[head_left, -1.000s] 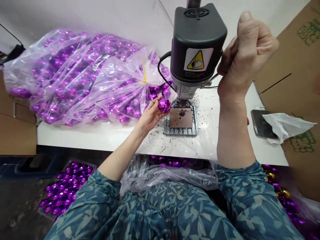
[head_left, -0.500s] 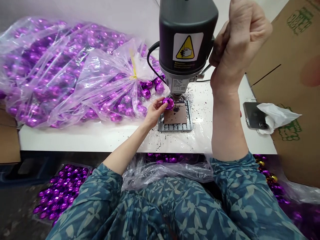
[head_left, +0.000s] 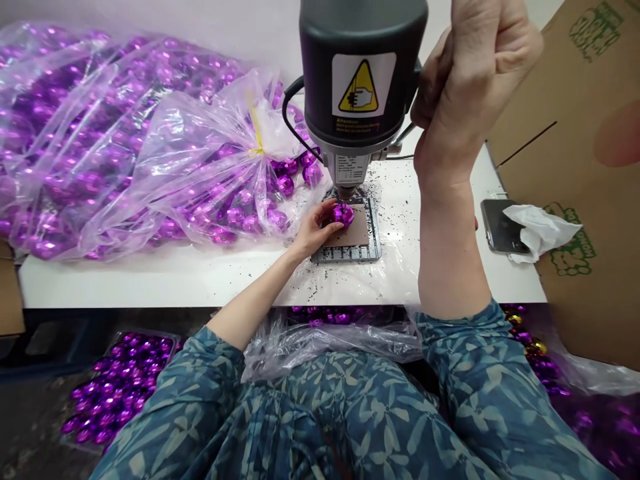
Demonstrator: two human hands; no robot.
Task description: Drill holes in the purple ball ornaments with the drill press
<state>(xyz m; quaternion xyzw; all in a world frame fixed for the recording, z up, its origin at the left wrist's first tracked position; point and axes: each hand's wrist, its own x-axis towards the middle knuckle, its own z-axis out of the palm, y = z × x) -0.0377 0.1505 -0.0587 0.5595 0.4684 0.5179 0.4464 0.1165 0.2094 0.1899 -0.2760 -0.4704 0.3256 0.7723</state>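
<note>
My left hand (head_left: 316,228) holds a shiny purple faceted ball (head_left: 343,215) between thumb and fingers. The ball is over the brown board (head_left: 356,235) on the metal base plate (head_left: 376,250), just below the tip of the black drill press (head_left: 364,40). Raised at the upper right, my right hand (head_left: 475,80) is closed in a fist beside the machine's head, around its handle (head_left: 406,132); most of the handle is hidden by the fingers.
A tied clear bag (head_left: 120,147) of purple balls covers the table's left. Dark shavings lie around the base. A phone (head_left: 500,227) with a crumpled tissue (head_left: 543,230) and a cardboard box (head_left: 590,173) stand right. Below left is a tray of purple balls (head_left: 123,387).
My left hand has brought the purple ball lower and further over the board, under the drill tip. My right hand stays closed at the handle. The whole view has shifted slightly.
</note>
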